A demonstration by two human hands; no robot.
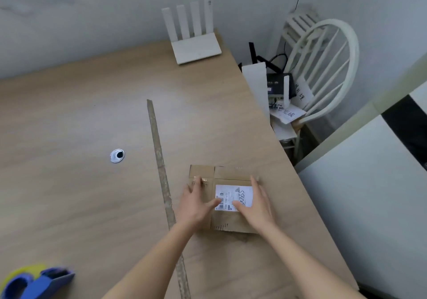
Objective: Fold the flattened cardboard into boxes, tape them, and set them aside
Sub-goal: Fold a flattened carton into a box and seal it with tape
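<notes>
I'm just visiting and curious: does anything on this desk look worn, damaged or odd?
Yes. A long strip of old tape running down the table looks dirty and frayed. The flattened cardboard under both hands is reused: it bears a scribbled shipping label and a ragged near edge.

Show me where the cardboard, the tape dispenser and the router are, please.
cardboard (pixel 227 173), head view, bare far flap.
tape dispenser (pixel 49 281), head view, blue body.
router (pixel 196 48), head view, flat white base.

Small office corner: wooden desk (pixel 92 113), white router (pixel 196 46), tape dispenser (pixel 44 282).
</notes>
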